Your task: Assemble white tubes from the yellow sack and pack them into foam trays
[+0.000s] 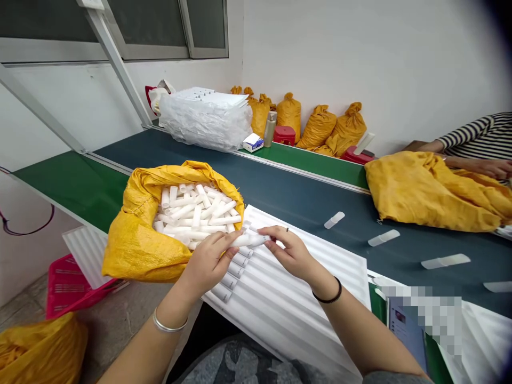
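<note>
left hand (210, 261) and right hand (293, 253) both grip tubes (251, 240) over the tray (288, 298), just beside the sack (140, 256). risk: a slack grip could drop one, and it may roll off the tray.

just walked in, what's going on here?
Left hand and right hand grip white tubing over a ridged tray. A few pieces lie in its grooves. Beside it, an open yellow sack holds many loose tubes. More pieces sit spaced along the dark belt; across it, a co-worker's hand is at another yellow sack.
</note>
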`<state>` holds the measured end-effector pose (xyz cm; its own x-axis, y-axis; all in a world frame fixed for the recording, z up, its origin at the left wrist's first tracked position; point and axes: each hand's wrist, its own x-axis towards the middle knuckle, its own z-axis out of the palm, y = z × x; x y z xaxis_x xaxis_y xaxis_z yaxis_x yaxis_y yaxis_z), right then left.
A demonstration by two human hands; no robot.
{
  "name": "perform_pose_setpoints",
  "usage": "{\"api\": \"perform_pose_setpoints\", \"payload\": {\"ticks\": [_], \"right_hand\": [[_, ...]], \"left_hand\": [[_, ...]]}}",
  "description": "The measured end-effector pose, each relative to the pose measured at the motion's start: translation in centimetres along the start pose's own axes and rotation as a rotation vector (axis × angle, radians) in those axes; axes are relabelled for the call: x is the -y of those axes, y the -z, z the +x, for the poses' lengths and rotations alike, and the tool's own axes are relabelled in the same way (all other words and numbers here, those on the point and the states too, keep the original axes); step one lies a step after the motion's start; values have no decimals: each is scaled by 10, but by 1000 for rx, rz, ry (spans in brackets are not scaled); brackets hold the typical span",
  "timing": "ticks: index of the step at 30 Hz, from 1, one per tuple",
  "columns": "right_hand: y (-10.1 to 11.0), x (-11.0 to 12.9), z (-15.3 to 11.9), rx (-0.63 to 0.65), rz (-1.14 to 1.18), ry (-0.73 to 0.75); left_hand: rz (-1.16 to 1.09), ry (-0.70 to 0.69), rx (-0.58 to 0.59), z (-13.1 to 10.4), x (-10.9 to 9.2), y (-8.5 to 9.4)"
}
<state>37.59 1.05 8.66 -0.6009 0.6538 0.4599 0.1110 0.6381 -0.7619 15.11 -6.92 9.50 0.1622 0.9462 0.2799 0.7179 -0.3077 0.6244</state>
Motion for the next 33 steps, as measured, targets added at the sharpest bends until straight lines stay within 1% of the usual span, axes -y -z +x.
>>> {"api": "perform_pose_setpoints", "payload": {"ticks": [2,3,5,9,11,13,15,17,20,23,26,28,30,31,32,33], "right_hand": [[5,1,-3,-95,6,-62],[8,1,-4,-111,25,-83],[13,2,-4,-71,51,-68],[24,10,0,26,-10,76],[27,15,3,88,-36,129],[27,18,4,122,-45,148],[24,20,3,103,-50,131],[18,20,2,81,-65,84],[9,17,1,75,-81,7],[7,18,0,67,-62,-26],[8,22,-5,88,-25,13],[5,23,-8,152,-57,37],[-1,17,-8,290,-182,56],[-2,11,-6,353,-282,23],[-2,1,-2,385,-394,-49],[1,-10,4,378,-504,-151]], "left_hand": [[1,-3,-5,1,-3,3],[-7,-7,5,1,-5,4],[-30,-12,43,2,-8,7],[-60,-1,121,4,-17,11],[-46,-19,160,4,-20,13],[-19,-54,140,5,-23,13],[11,-93,77,4,-24,11],[61,-143,18,4,-24,8],[173,-212,-27,4,-23,3],[222,-231,-51,2,-24,1],[158,-234,-32,-4,-25,-5],[96,-232,13,-11,-23,-15],[74,-201,91,-17,-18,-26],[84,-173,131,-18,-14,-31],[108,-147,159,-18,-8,-34],[144,-126,164,-17,-2,-35]]}}
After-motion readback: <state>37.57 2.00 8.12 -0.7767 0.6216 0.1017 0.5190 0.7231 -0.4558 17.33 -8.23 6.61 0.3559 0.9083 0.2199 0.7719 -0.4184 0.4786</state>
